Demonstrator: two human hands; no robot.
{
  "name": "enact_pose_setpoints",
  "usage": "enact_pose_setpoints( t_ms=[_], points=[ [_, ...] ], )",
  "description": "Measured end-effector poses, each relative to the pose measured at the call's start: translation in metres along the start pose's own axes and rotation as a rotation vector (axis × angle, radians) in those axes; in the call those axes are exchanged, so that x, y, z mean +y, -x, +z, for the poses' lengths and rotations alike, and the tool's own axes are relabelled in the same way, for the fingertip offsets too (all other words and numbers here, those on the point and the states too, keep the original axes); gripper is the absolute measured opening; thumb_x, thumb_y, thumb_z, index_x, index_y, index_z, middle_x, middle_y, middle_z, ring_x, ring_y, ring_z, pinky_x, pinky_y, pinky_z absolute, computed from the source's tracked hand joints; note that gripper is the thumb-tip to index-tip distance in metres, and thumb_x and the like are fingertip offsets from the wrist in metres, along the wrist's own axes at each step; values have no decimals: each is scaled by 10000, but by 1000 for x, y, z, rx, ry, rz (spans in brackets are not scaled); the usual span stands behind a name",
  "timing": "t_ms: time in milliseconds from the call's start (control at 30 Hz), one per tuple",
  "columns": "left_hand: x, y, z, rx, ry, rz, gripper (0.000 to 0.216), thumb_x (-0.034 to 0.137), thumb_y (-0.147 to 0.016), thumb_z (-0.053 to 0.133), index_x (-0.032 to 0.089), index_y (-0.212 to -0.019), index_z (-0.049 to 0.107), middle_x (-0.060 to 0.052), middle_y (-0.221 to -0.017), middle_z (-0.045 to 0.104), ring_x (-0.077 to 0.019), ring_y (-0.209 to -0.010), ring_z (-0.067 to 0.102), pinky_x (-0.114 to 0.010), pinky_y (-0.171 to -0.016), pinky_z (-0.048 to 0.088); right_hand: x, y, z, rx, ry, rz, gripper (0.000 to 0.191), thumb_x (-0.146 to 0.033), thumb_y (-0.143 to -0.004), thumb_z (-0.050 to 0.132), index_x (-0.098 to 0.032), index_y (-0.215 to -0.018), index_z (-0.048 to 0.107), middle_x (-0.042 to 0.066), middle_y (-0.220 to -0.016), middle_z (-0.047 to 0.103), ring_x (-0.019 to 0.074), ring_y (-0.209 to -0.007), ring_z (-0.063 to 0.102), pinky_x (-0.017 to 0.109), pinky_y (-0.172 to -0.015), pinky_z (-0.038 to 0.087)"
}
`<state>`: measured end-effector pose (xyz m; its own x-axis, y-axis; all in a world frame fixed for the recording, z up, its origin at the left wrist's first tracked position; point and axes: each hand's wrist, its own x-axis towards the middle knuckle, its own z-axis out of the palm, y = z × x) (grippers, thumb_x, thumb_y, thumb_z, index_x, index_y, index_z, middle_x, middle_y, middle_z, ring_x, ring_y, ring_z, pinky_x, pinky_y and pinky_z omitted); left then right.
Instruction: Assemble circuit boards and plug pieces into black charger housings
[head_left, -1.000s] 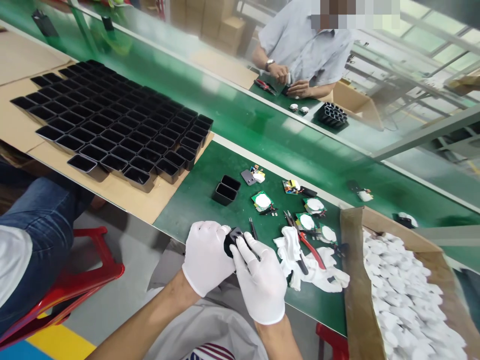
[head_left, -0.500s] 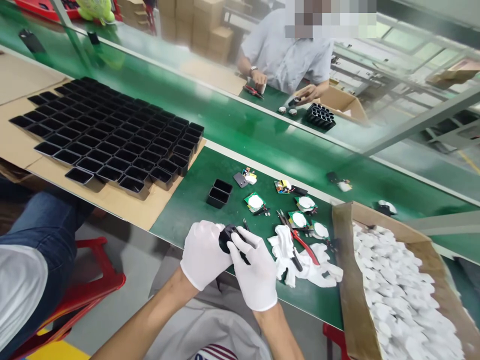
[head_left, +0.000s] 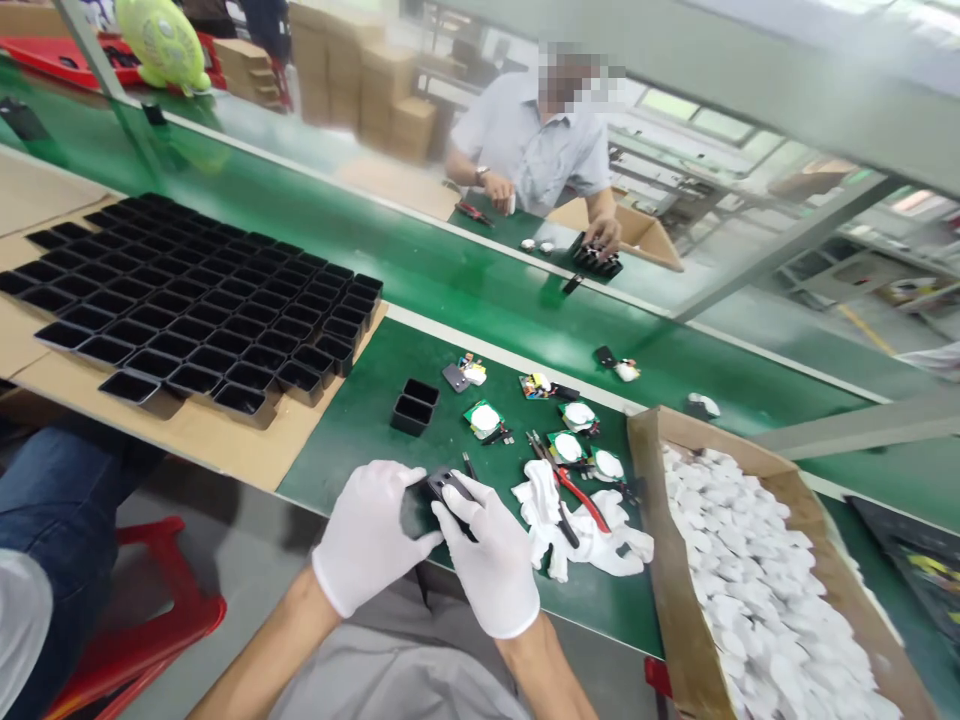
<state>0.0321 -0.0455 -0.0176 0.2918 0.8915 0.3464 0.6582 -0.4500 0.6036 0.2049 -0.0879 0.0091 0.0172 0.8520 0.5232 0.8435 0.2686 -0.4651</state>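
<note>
Both my hands wear white gloves and meet at the near edge of the green bench. My left hand [head_left: 367,540] cups a small black plastic housing [head_left: 441,487]. My right hand [head_left: 491,560] pinches the same housing from the right with thumb and fingers. Just beyond the hands lie tweezers [head_left: 469,466], two empty black housings [head_left: 413,407], and several small circuit boards with white round pads [head_left: 485,418]. Red-handled pliers [head_left: 574,487] rest on a crumpled white cloth [head_left: 592,530].
A large grid of empty black housings [head_left: 187,300] sits on cardboard at the left. A cardboard box of white parts [head_left: 742,560] stands at the right. A green conveyor [head_left: 480,285] runs across. A person in a grey shirt [head_left: 536,150] works opposite. Another person's leg and a red stool [head_left: 150,600] are at the left.
The view has tilted up and shifted, so the bench items sit lower-left in frame. My hands stay together on the black housing. The person opposite reached their hand to a black block.
</note>
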Motion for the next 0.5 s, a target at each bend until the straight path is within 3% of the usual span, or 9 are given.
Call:
enact_pose_setpoints(
  t_ms=[100,233,400,500],
  points=[
    [-26,8,-16,96,153,-101,296,337,-892,720,226,-1166,697,-79,-1114,777,-297,-1062,733,-457,-967,579,-7,4,-8,43,66,80,215,-246,-965,741,-305,-1152,829,98,-1277,801,264,-1064,810,387,-937,675],
    [-52,16,-27,273,232,-262,252,411,-1034,559,247,-1181,681,-40,-1085,796,-267,-1080,738,-419,-999,546,-16,21,10,-60,-142,360,247,-242,-932,728,-318,-1133,851,101,-1247,812,295,-1097,798,420,-998,649],
    [-57,19,-21,261,107,-181,311,481,-1044,521,246,-1164,686,-47,-1080,807,-281,-1060,727,-409,-964,525,-19,22,24,53,-364,522,211,-243,-801,813,-300,-998,858,61,-1104,849,275,-1013,812,379,-962,655],
    [-59,19,-16,257,10,-121,318,483,-1050,494,250,-1142,691,-51,-1053,815,-293,-1021,716,-414,-925,518,-16,5,2,224,-577,654,162,-370,-908,758,-245,-994,814,55,-943,835,243,-911,809,363,-830,688]
  ],
)
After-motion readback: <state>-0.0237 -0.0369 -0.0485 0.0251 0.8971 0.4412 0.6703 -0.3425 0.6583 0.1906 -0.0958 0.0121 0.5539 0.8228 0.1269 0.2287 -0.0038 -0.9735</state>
